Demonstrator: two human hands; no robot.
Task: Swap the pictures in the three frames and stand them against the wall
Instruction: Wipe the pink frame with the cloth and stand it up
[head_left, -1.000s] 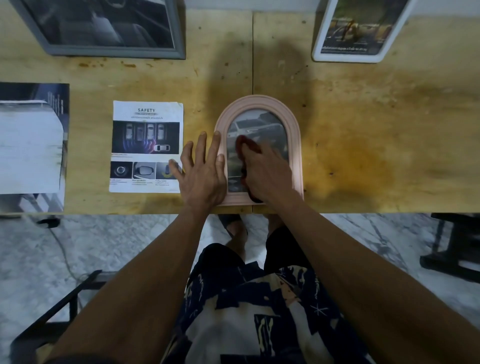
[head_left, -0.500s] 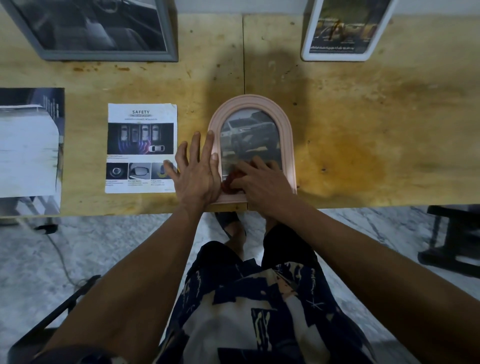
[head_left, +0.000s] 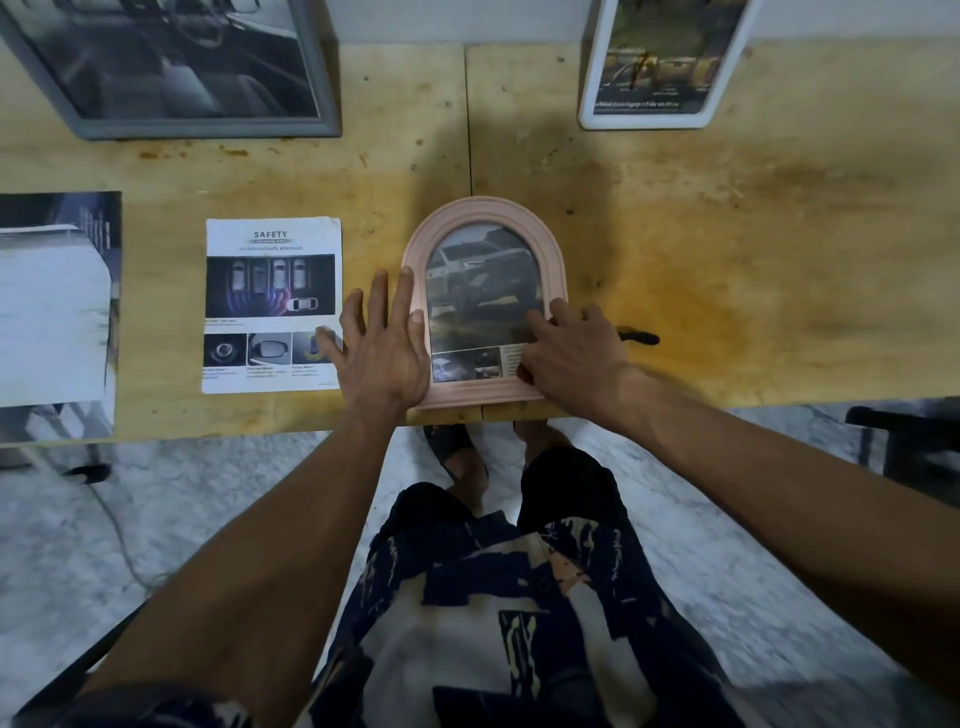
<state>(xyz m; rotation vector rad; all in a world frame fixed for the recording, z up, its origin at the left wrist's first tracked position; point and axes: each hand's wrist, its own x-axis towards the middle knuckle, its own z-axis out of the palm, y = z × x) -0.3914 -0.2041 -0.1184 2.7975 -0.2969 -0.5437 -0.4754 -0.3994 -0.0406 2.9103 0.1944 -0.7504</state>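
Observation:
The pink arched frame (head_left: 485, 215) lies flat at the table's near edge with a car picture (head_left: 480, 288) inside it. My left hand (head_left: 382, 345) rests flat and spread beside it, the forefinger lying on the frame's left rail. My right hand (head_left: 571, 353) sits on the lower right corner, fingers bent, fingertips on the glass and rail. A dark slender tool (head_left: 641, 339) pokes out from under that hand to the right. A grey frame (head_left: 208, 127) and a white frame (head_left: 644, 122) lean at the back wall.
A loose SAFETY sheet (head_left: 272, 304) lies left of my left hand. A larger print (head_left: 54, 312) lies at the far left edge. Stained bare wood (head_left: 753, 260) stretches to the right. A dark stand (head_left: 904, 441) is on the floor at right.
My right hand slid from the middle of the glass to the frame's lower right corner, uncovering the picture. The dark tool now shows at its right. My left hand stayed flat.

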